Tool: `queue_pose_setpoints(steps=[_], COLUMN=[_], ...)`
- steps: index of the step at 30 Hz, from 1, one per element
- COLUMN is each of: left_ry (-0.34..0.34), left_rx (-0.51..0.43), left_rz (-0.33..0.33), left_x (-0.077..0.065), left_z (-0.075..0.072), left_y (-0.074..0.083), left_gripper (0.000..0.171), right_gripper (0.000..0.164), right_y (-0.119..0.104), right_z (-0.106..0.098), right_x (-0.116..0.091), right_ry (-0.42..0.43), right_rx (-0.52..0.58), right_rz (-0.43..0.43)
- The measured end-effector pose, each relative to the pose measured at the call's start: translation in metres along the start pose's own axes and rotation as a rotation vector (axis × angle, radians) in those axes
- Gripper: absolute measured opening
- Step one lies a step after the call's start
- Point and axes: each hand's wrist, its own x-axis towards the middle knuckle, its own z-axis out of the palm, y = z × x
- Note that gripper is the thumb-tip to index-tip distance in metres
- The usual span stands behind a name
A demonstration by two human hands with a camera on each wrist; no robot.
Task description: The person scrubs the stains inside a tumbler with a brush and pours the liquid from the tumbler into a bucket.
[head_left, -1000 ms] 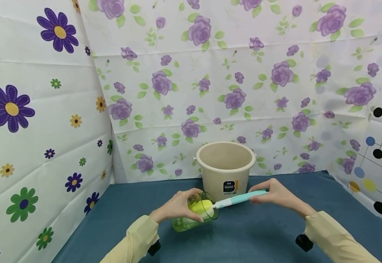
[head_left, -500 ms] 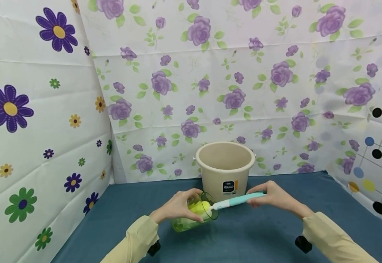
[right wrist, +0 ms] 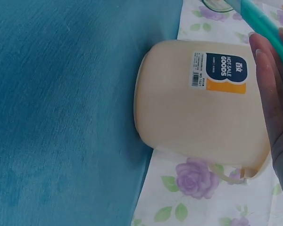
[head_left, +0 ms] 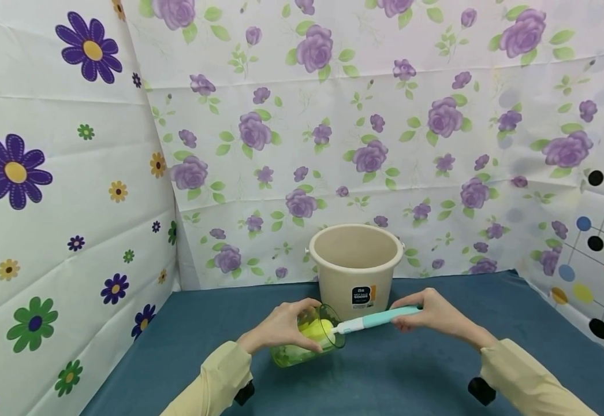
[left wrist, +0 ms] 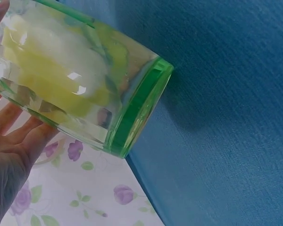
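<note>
My left hand grips a see-through green cup tipped on its side, its mouth facing right. In the left wrist view the thick green base of the cup shows, raised over the blue cloth. A cup brush with a yellow and white sponge head reaches inside the cup. The brush's white and teal handle slants up to the right, out of the cup's mouth. Near its far end, my right hand pinches the handle between thumb and fingers. The right wrist view shows the teal handle beside the fingers.
A beige bucket with a label stands just behind the cup and brush, near the back wall. Dark blue cloth covers the table. Flowered sheets hang at the back and sides.
My right hand and the handle end have dipped slightly, with a small shift to the left at first. The left hand and cup stay almost in place.
</note>
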Motion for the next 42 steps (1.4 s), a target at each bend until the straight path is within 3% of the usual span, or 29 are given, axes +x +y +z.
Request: queue_pose_setpoints(steps=[9,20,27,35,42], left_ry=[0.007,0.01,0.025,0.019,-0.004], left_rx=[0.012,0.001,0.001,-0.009,-0.023], left_rz=[0.009,0.018,0.03,0.031,0.033], left_x=[0.0,-0.002,-0.002,0.0,-0.002], left_z=[-0.001,0.002,-0.002,-0.002,-0.002], left_y=[0.001,0.0,-0.002,-0.004,-0.004], left_gripper=[0.081,0.081,0.08,0.081,0.083], right_gripper=[0.025,0.021,0.02,0.021,0.021], right_y=[-0.008,0.003,-0.029,-0.041,-0.037], right_z=[-0.002,0.002,0.006,0.007,0.008], right_x=[0.003,0.0,0.002,0.005,0.007], right_ry=[0.024,-0.007,0.005,0.051,0.015], right_rx=[-0.025,-0.028,-0.002,-0.061,-0.079], right_rz=[0.026,0.016,0.021,0.063,0.064])
